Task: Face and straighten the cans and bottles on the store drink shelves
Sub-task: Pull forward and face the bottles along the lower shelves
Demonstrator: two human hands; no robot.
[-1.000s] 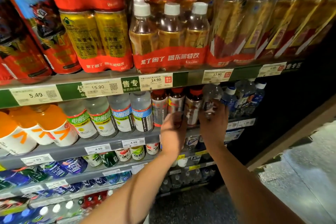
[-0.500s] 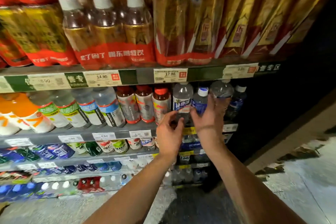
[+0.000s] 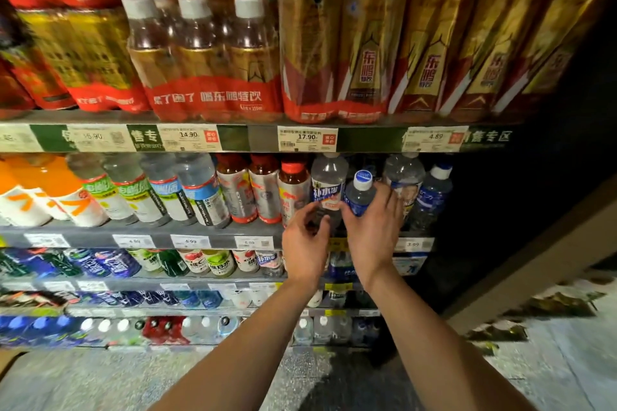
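Blue is the colour at the centre of things: a small blue bottle (image 3: 360,197) with a white-and-blue cap stands at the front of the second shelf (image 3: 150,237), and the right hand (image 3: 375,230) is wrapped round its lower body, thumb on the left side and fingers spread past it to the right, reaching toward the clear bottle with a printed label (image 3: 404,183) just beside it. The left hand (image 3: 305,240) is at the foot of the tall clear bottle with a blue-and-white label (image 3: 329,188), thumb and forefinger curled in toward its base — whether they actually pinch it or only touch it cannot be told, since the bottle's bottom is hidden behind the hand. Both forearms rise from the lower edge of the view. To the right of the hands stands another blue bottle with a white cap (image 3: 434,193), at the dark end of the row. To the left on the same shelf come three red-capped bottles (image 3: 263,190) with silver and red labels, upright and close together, then a run of cloudy bottles with green and blue bands (image 3: 160,190) leaning in the wide lens (the tilt may be the camera's own), and orange bottles (image 3: 40,190) at the far left. The shelf above carries shrink-wrapped packs of gold-and-red drinks (image 3: 213,70) over a strip of price tags (image 3: 307,138). Lower shelves hold more small bottles — blurred.
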